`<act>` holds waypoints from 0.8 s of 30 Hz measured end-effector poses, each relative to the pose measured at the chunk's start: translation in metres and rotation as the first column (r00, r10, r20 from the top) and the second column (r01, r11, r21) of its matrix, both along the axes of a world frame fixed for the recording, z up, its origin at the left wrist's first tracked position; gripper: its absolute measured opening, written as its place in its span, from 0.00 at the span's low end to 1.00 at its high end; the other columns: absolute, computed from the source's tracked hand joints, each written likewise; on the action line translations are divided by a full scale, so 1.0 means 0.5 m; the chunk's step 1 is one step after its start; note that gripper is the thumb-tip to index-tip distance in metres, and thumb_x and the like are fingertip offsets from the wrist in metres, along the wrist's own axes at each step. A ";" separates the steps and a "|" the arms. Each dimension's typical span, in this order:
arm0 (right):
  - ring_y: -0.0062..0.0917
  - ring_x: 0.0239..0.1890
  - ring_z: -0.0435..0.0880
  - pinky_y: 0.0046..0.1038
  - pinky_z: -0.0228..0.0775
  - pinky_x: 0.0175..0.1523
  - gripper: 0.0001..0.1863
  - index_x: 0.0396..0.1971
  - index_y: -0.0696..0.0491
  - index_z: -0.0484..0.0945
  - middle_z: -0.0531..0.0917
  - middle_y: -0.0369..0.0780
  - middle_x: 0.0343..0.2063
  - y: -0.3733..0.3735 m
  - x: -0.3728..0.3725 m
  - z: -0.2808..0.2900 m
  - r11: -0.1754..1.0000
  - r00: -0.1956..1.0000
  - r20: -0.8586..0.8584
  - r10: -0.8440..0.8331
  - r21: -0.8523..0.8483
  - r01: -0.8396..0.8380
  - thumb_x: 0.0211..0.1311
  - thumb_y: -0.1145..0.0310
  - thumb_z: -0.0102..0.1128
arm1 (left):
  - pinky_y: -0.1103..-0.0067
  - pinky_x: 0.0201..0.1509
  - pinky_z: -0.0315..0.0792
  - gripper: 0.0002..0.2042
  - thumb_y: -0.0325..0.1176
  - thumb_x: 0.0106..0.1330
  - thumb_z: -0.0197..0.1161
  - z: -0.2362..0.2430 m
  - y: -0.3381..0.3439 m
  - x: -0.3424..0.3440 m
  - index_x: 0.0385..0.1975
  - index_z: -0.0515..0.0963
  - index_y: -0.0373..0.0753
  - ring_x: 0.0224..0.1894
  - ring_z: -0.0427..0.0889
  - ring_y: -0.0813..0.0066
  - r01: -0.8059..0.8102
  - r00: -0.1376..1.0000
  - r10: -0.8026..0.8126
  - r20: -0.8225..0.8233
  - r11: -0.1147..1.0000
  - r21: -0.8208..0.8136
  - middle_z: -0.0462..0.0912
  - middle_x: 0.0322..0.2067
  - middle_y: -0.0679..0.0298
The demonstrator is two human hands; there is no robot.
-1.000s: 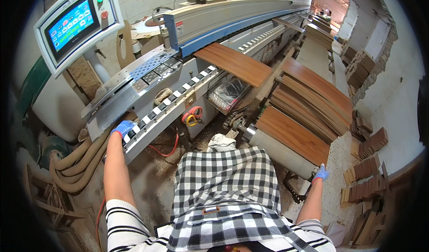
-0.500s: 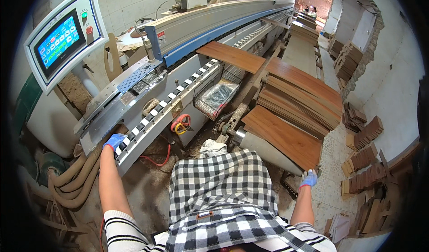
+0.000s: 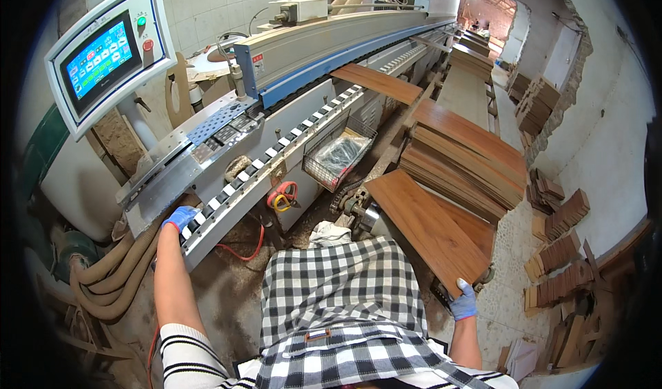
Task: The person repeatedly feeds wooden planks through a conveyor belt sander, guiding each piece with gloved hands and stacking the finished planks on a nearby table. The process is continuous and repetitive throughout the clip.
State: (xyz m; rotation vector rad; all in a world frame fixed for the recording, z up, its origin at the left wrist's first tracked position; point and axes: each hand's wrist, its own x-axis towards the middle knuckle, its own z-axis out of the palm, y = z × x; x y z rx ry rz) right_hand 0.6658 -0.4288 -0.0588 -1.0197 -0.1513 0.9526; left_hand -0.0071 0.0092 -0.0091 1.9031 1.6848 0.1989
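Observation:
My right hand [image 3: 463, 301], in a blue and grey glove, grips the near corner of a brown wooden board [image 3: 426, 232], with the thumb on top and the fingers partly hidden. This board lies at a slant, partly over another brown board [image 3: 472, 232] on the roller conveyor. My left hand [image 3: 181, 218], in a blue glove, rests with fingers stretched out at the near end of the machine's roller rail [image 3: 238, 183]. Farther along, another brown board [image 3: 379, 83] sticks out from under the blue-edged beam of the machine [image 3: 331, 63].
A stack of boards [image 3: 458, 165] stands beyond the held board. A wire basket [image 3: 338, 156] and orange-handled scissors [image 3: 283, 196] hang on the machine's side. At the left are a control screen [image 3: 103, 54] and thick hoses [image 3: 110, 285]. Short wood pieces [image 3: 562, 275] line the right wall.
My right hand has taken hold of a board and swung its near end left, toward me. The board under the beam has moved farther along. My left hand stays at the rail.

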 end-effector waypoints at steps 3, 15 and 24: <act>0.37 0.49 0.74 0.39 0.74 0.47 0.35 0.54 0.54 0.61 0.72 0.44 0.48 0.003 -0.020 0.045 0.997 0.998 -0.032 0.053 0.052 -0.051 0.41 0.67 0.60 | 0.72 0.49 0.66 0.23 0.50 0.60 0.53 -0.006 0.000 -0.002 0.41 0.77 0.35 0.42 0.76 0.59 0.018 1.000 -0.018 -0.003 1.000 -0.014 0.79 0.40 0.52; 0.34 0.44 0.77 0.35 0.74 0.46 0.28 0.51 0.60 0.64 0.75 0.44 0.44 0.303 -0.256 0.166 0.863 0.870 -0.049 0.491 0.161 -0.479 0.47 0.68 0.58 | 0.71 0.48 0.68 0.22 0.51 0.59 0.51 0.050 -0.036 0.050 0.42 0.77 0.39 0.44 0.77 0.62 -0.068 0.997 0.064 -0.046 0.994 -0.089 0.79 0.40 0.54; 0.27 0.17 0.77 0.21 0.69 0.22 0.19 0.40 0.59 0.69 0.79 0.43 0.25 0.440 -0.522 0.244 0.483 0.481 0.058 0.875 -0.029 -0.875 0.62 0.58 0.49 | 0.68 0.50 0.66 0.27 0.56 0.56 0.52 0.042 -0.031 0.053 0.41 0.76 0.36 0.46 0.75 0.55 -0.036 0.996 0.030 -0.090 0.997 -0.064 0.78 0.42 0.52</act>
